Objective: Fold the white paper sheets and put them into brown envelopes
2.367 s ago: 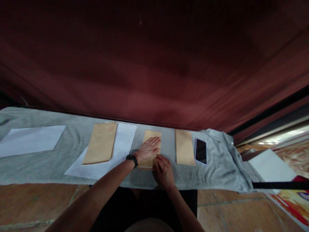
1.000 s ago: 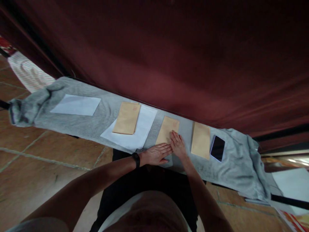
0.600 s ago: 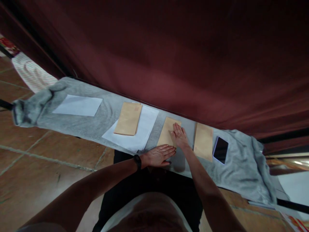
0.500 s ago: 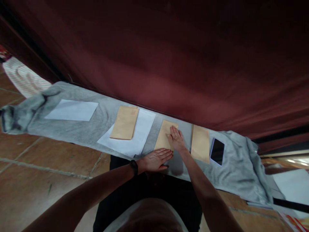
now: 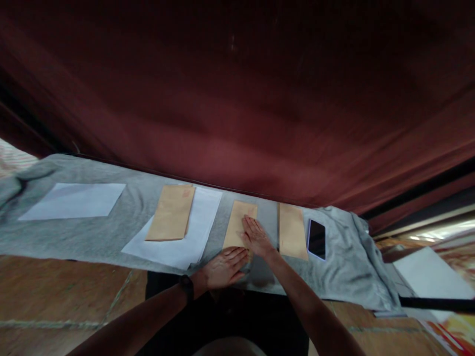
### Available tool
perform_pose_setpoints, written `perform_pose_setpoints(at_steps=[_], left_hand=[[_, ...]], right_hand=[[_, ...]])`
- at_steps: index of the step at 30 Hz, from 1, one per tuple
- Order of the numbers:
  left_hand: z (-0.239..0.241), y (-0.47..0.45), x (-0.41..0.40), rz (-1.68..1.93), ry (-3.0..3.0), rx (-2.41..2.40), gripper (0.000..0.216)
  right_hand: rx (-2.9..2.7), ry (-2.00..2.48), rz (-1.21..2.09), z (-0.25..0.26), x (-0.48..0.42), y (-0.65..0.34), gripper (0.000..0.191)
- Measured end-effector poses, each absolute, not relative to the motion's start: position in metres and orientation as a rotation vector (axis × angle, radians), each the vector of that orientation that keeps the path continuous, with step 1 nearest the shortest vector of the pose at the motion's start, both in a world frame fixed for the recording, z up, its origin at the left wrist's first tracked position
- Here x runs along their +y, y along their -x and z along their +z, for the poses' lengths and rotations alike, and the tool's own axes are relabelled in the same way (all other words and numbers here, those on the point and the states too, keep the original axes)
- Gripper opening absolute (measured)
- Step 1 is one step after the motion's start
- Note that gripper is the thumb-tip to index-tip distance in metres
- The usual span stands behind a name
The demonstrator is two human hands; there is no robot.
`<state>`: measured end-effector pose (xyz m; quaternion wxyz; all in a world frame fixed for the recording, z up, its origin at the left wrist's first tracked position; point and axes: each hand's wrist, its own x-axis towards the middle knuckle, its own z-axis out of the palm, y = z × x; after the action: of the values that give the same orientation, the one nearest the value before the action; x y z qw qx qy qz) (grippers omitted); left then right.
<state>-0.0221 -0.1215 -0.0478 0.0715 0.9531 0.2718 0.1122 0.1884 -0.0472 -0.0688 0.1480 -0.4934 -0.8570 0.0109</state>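
Observation:
A brown paper envelope point(image 5: 233, 225) lies flat on the grey cloth in front of me, with faint red print near its far right corner. My right hand point(image 5: 256, 237) rests flat on its right side, fingers stretched out and pointing away from me. Across the near end of the same envelope lies my left hand point(image 5: 224, 267), palm down with fingers extended to the right; a dark band circles that wrist. The envelope's near edge is hidden beneath my hands. To the right sits a stack of brown envelopes point(image 5: 292, 231).
Left of my hands, more brown envelopes point(image 5: 170, 212) lie on white paper sheets point(image 5: 206, 207). Another white sheet point(image 5: 74, 200) is farther left. A phone point(image 5: 316, 240) rests at the right on the grey cloth point(image 5: 352, 262). Dark red fabric point(image 5: 237, 109) rises along the far edge.
The camera view has shifted, so the whole surface appears lower and farther left. My right hand has slid slightly nearer and left on the envelope, uncovering its red print. My left hand stays at the near end.

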Motion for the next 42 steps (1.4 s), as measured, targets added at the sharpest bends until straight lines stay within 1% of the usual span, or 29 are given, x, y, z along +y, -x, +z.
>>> perform_pose_setpoints(at_steps=[5,12,17,19,25,30,35,39,42], left_hand=[[-0.049,0.023,-0.124,0.345,-2.932,0.847,0.051],[-0.057,0.02,-0.126,0.51,-2.945,0.879,0.043],[-0.056,0.02,-0.129,0.603,-2.946,0.883,0.029],[-0.055,0.021,-0.129,0.627,-2.948,0.871,0.026],[-0.058,0.02,-0.128,0.607,-2.975,0.866,0.028],[-0.055,0.019,-0.128,0.596,-2.956,0.864,0.026],[-0.054,0.02,-0.129,0.612,-2.961,0.861,0.033],[-0.055,0.022,-0.127,0.573,-2.974,0.844,0.042],[-0.051,0.023,-0.126,0.554,-2.958,0.816,0.044]], right_hand=[[-2.61,1.403,0.073,-0.066,-0.06,-0.19,0.061],[-2.69,1.365,0.172,-0.057,-0.085,-0.188,0.058],[-2.694,1.35,0.31,-0.054,-0.1,-0.184,0.053],[-2.69,1.356,0.349,-0.052,-0.103,-0.183,0.051],[-2.664,1.401,0.478,-0.044,-0.103,-0.179,0.052],[-2.654,1.41,0.52,-0.044,-0.105,-0.179,0.053],[-2.684,1.382,0.469,-0.047,-0.091,-0.182,0.051],[-2.701,1.403,0.365,-0.049,-0.059,-0.18,0.051],[-2.689,1.435,0.273,-0.052,-0.033,-0.177,0.052]])
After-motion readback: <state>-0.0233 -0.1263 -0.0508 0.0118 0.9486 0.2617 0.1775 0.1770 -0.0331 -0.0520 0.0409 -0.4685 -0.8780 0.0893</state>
